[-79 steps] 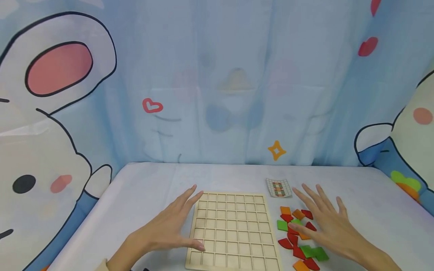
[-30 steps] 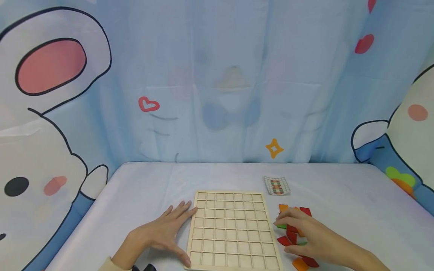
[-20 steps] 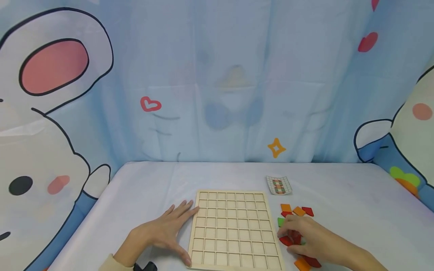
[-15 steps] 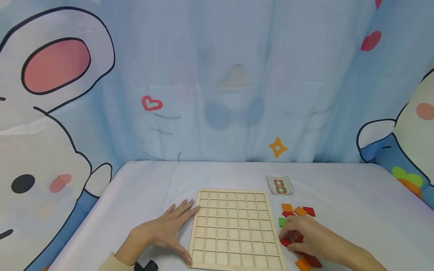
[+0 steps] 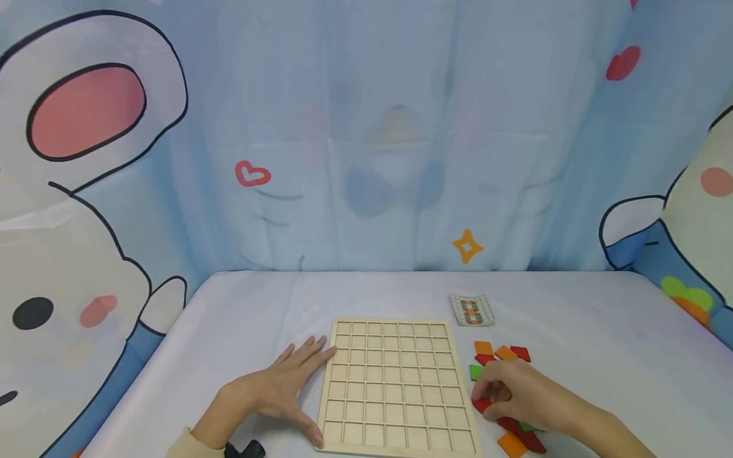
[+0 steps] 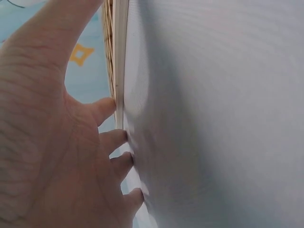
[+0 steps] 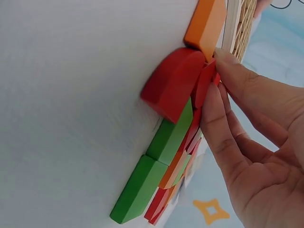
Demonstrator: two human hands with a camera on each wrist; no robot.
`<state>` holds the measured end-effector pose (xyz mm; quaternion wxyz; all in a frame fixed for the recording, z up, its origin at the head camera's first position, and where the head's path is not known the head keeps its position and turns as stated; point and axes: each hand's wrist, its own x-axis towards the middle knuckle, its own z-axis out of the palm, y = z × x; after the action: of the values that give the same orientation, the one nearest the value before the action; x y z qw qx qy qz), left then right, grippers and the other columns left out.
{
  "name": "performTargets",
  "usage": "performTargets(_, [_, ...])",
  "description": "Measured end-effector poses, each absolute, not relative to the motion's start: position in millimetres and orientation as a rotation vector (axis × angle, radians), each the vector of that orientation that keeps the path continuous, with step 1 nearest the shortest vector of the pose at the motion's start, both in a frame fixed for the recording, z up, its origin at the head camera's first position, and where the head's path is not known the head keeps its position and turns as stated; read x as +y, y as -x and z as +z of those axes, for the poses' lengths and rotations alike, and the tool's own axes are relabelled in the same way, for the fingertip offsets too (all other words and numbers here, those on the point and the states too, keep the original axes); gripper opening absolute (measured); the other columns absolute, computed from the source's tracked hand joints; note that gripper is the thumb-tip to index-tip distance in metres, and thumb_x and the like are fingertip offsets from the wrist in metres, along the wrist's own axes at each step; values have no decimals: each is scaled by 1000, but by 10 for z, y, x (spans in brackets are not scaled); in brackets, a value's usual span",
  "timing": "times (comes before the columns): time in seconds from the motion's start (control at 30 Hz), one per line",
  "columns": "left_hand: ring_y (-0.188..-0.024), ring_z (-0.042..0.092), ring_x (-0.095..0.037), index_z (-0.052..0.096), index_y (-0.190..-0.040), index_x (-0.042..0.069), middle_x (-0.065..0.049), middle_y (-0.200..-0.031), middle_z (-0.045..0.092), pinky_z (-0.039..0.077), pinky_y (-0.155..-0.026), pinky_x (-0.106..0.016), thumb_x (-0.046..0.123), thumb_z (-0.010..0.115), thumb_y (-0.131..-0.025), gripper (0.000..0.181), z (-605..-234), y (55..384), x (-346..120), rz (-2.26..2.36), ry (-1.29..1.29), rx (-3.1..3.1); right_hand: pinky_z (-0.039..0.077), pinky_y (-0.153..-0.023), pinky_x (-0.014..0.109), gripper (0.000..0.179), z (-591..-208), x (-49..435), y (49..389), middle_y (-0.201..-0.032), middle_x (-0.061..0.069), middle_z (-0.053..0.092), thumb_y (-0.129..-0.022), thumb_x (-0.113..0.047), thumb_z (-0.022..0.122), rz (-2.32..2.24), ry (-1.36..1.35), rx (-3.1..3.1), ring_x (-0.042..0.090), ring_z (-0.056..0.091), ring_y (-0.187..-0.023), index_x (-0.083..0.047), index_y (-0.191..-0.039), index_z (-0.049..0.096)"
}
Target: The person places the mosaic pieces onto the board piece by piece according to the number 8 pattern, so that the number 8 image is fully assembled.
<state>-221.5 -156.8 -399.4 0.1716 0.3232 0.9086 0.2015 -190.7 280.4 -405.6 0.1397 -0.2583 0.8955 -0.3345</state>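
Note:
A pale wooden board [image 5: 395,394] with a grid of square cells lies flat on the table. My left hand [image 5: 277,391] rests at its left side, fingers spread, with thumb and index finger touching the edge. To the right of the board, my right hand [image 5: 535,394] is bent over a pile of flat blocks. In the right wrist view its thumb and fingers pinch a small red block [image 7: 203,83]. Close by lie a red quarter-round block [image 7: 173,85], a green block [image 7: 140,187] and an orange block [image 7: 206,28]. The hand hides part of the pile in the head view.
A small printed card [image 5: 472,310] with a grid pattern lies beyond the blocks. Several more blocks, such as an orange square [image 5: 483,348], surround the right hand. A black object [image 5: 252,449] sits by the left wrist. A patterned curtain [image 5: 389,210] hangs behind the table.
My left hand moved from the board's near left area to its left edge. The right hand came down onto the blocks; its spread fingers drew together and pinched a red block.

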Motion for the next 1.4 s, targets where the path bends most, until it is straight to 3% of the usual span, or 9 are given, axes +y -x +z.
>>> performTargets(0.1, [-161,5,-36,21,-168,13,-19,-174,9,5,-128,-59,51,97,-67,133,-3990,2212,-1574,578,-917,2577,55,-66,21,18,-4109,2837,1942,-84,-11,61,-85,-15,87,-936,757,2610,5,56,-73,-15,-98,74])
performTargets(0.43, [-161,4,-37,20,-168,14,-19,-175,8,4,-128,-60,52,97,-68,132,-3989,2213,-1566,589,-912,2569,56,-69,20,17,-4127,2814,1909,-88,-18,66,-85,-13,87,-849,742,2668,1,55,-76,-22,-97,80])
performTargets(0.8, [-162,2,-35,18,-168,15,-17,-175,7,3,-128,-60,49,97,-69,131,-3999,2230,-1553,576,-888,2551,56,-65,23,16,-3811,2598,1822,-87,-11,66,-87,-1,82,-1013,805,2708,1,58,-73,-14,-93,74])
performTargets(1.2, [-162,1,-35,18,-168,14,-17,-175,7,2,-127,-61,49,97,-70,131,-3992,2233,-1557,583,-884,2548,59,-68,25,19,-3590,2041,2173,-83,-11,67,-86,-5,86,-1061,966,2683,3,64,-74,-15,-86,69])
performTargets(1.4, [-162,2,-36,18,-168,14,-18,-175,7,2,-127,-61,49,97,-70,131,-3985,2230,-1553,579,-881,2544,60,-69,26,13,-3536,1835,2326,-84,-7,74,-86,-3,85,-1134,1063,2592,7,71,-75,-11,-85,76])
